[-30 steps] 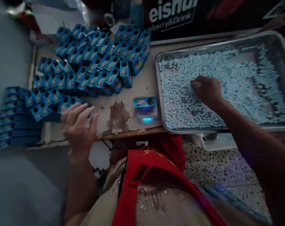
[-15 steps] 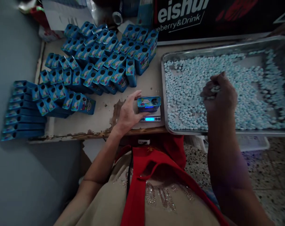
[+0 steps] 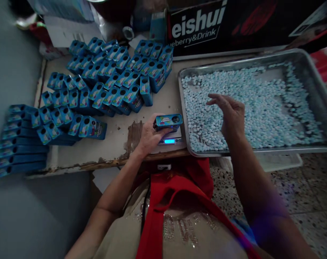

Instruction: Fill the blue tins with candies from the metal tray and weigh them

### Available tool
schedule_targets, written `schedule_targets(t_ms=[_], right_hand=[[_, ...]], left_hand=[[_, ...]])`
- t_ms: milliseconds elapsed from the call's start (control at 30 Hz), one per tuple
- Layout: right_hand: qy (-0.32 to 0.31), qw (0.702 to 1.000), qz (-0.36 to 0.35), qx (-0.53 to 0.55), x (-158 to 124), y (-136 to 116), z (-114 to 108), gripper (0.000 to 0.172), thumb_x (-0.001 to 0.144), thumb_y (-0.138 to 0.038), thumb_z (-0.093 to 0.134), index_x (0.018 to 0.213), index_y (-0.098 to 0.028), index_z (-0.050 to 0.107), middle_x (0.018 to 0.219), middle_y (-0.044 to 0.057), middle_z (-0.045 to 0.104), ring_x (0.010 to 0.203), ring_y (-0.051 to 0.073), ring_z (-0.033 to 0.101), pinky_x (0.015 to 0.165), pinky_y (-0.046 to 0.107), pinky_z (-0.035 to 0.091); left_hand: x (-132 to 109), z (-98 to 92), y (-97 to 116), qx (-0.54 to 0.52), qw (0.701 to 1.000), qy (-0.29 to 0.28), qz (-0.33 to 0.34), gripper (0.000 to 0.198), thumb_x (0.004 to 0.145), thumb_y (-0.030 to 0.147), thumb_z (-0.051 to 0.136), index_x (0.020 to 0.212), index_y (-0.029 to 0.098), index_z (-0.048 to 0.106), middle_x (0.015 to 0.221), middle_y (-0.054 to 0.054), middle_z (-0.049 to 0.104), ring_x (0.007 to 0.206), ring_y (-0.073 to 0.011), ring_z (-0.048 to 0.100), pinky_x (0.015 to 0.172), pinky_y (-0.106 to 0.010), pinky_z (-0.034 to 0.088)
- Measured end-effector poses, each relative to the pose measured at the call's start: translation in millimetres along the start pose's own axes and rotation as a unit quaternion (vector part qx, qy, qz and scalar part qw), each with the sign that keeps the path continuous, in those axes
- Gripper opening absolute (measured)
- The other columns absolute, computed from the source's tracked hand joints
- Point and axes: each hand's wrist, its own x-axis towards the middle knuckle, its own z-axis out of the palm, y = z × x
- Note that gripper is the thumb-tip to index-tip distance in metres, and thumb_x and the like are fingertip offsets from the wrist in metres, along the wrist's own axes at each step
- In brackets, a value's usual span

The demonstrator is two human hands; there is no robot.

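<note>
On a small scale (image 3: 169,141) with a lit blue display stands a blue candy box (image 3: 167,120), a dark round hole at the right of its top. My left hand (image 3: 151,133) is closed round the box's left side, its thumb along the near face. Above the tray of pale blue and white candies (image 3: 206,118), my right hand (image 3: 232,115) hovers with its fingers stretched to the left; I see no candy in it. The metal tray (image 3: 183,108) sits just right of the scale.
Many blue boxes (image 3: 109,79) with round holes stand in rows at the left of the worn table (image 3: 114,135). More boxes (image 3: 20,144) lie stacked at its left edge. A black printed carton (image 3: 195,32) is behind the tray, and a wall (image 3: 7,205) rises at the left.
My right hand has moved left over the tray and its curled fingers, with candies in them before, have straightened. My left hand has closed more tightly on the box. The whole view has shifted slightly.
</note>
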Motion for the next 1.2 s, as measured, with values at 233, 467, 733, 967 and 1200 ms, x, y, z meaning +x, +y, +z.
schedule_targets(t_ms=[233, 467, 733, 967, 1200], right_hand=[[-0.038, 0.906, 0.300, 0.295, -9.2, -0.1, 23.1, 0.046, 0.099, -0.073, 0.069, 0.096, -0.028, 0.074, 0.091, 0.006, 0.079, 0.087, 0.025, 0.074, 0.081, 0.042, 0.065], [-0.015, 0.794, 0.402, 0.455, -23.2, 2.2, 36.7, 0.026, 0.102, -0.053, 0.072, 0.096, -0.028, 0.068, 0.088, 0.002, 0.075, 0.087, 0.023, 0.073, 0.080, 0.037, 0.067], [-0.035, 0.788, 0.418, 0.451, -19.6, 9.1, 38.1, 0.024, 0.099, -0.049, 0.077, 0.090, -0.029, 0.068, 0.093, 0.005, 0.078, 0.094, 0.025, 0.075, 0.089, 0.041, 0.069], [0.056, 0.754, 0.443, 0.481, -18.6, 6.2, 45.6, 0.015, 0.103, -0.036, 0.066, 0.091, -0.028, 0.066, 0.086, 0.004, 0.074, 0.089, 0.023, 0.073, 0.082, 0.038, 0.071], [-0.028, 0.826, 0.356, 0.436, -23.7, 22.6, 30.0, 0.014, 0.085, -0.027, 0.083, 0.092, -0.029, 0.071, 0.097, 0.005, 0.077, 0.102, 0.026, 0.078, 0.094, 0.046, 0.074]], left_hand=[[57.2, 9.6, 67.9, 0.270, 0.929, -0.058, 0.248, 0.036, 0.103, 0.010, 0.069, 0.127, 0.034, 0.079, 0.132, -0.005, 0.079, 0.135, -0.0305, 0.068, 0.134, -0.061, 0.040], [83.7, 35.0, 62.9, 0.285, 0.911, -0.065, 0.291, 0.031, 0.108, 0.016, 0.066, 0.124, 0.036, 0.084, 0.129, -0.006, 0.080, 0.135, -0.0306, 0.068, 0.126, -0.054, 0.045], [64.8, 25.1, 55.2, 0.226, 0.946, 0.010, 0.234, 0.029, 0.104, 0.018, 0.072, 0.125, 0.035, 0.086, 0.122, -0.005, 0.081, 0.121, -0.0293, 0.071, 0.118, -0.050, 0.048], [75.0, 41.3, 55.1, 0.260, 0.936, 0.003, 0.239, 0.029, 0.105, 0.017, 0.071, 0.120, 0.037, 0.087, 0.119, -0.004, 0.083, 0.120, -0.0283, 0.071, 0.116, -0.049, 0.051], [68.7, 23.5, 34.6, 0.072, 0.992, 0.051, 0.093, 0.033, 0.096, 0.041, 0.090, 0.123, 0.027, 0.079, 0.118, -0.004, 0.080, 0.111, -0.0247, 0.077, 0.104, -0.038, 0.064]])
